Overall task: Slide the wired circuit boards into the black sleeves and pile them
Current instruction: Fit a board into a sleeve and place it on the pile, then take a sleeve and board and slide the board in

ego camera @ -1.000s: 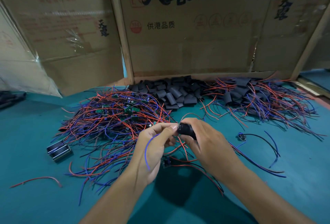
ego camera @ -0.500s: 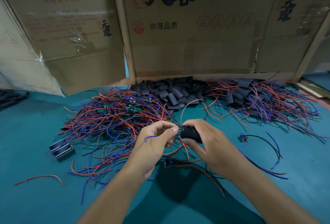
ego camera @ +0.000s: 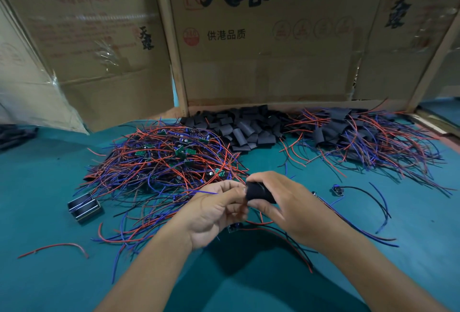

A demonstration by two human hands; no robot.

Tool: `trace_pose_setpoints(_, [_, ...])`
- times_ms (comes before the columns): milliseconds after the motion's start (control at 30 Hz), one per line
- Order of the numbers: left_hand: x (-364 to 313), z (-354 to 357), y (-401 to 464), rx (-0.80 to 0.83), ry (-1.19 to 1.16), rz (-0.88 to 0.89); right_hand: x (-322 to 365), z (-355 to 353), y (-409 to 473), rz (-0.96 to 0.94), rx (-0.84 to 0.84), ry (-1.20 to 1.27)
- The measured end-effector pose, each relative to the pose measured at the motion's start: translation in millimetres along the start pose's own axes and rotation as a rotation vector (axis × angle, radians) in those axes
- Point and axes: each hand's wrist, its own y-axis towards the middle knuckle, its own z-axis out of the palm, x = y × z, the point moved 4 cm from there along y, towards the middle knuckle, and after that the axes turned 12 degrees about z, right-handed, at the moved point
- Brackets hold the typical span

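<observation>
My right hand (ego camera: 281, 207) grips a black sleeve (ego camera: 258, 192) above the teal table, near its middle. My left hand (ego camera: 214, 214) pinches the red and blue wires at the sleeve's left mouth; the board itself is hidden inside or behind my fingers. A tangled heap of bare green circuit boards with red and blue wires (ego camera: 169, 162) lies to the left. Empty black sleeves (ego camera: 239, 130) are heaped at the back centre. A pile of sleeved boards with wires (ego camera: 361, 135) lies at the back right.
Cardboard boxes (ego camera: 261, 58) wall off the back of the teal table (ego camera: 249, 286). A small black two-slot metal part (ego camera: 84, 207) sits at the left. A loose red wire (ego camera: 57, 248) lies front left. A single wired board (ego camera: 337, 190) lies right of my hands.
My left hand has drawn the wires in toward the sleeve's mouth; the blue wire loop that hung below it is now short. The sleeve has tilted slightly in my right hand.
</observation>
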Motion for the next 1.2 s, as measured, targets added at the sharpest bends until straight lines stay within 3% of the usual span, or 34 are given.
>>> trace_pose_setpoints(433, [3, 7, -1, 0.012, -0.058, -0.022, -7, -7, 1, -0.024, 0.064, -0.099])
trace_pose_setpoints(633, [-16, 0, 7, -0.106, -0.338, 0.251, -43, -47, 27, 0.072, -0.072, -0.289])
trace_pose_setpoints(700, [-22, -7, 6, -0.113, -0.477, 0.293, -67, -67, 46, 0.139, -0.1, -0.405])
trace_pose_setpoints(767, [-26, -11, 6, -0.125, -0.473, 0.349, -90, -91, 66, 0.182, -0.144, -0.577])
trace_pose_setpoints(833, [-28, -12, 4, -0.152, -0.295, 0.443, -109, -111, 88, 0.123, -0.172, -0.809])
trace_pose_setpoints(867, [-30, -12, 2, -0.158, -0.093, 0.519, -117, -118, 98, 0.08, -0.157, -0.924])
trace_pose_setpoints(967, [-28, -4, -5, -0.075, 0.815, 0.848, -139, -139, 129, 0.067, -0.17, -1.088])
trace_pose_setpoints(1033, [-22, 6, -8, 0.056, 1.175, 1.015, -149, -155, 145, 0.108, -0.247, -1.065])
trace_pose_setpoints(1133, [-20, 11, -9, 0.11, 1.334, 1.081, -176, -168, 158, 0.245, -0.21, -1.065])
trace_pose_setpoints(1200, [-23, 9, -9, 0.08, 1.37, 1.107, -197, -170, 159, 0.476, -0.139, -1.072])
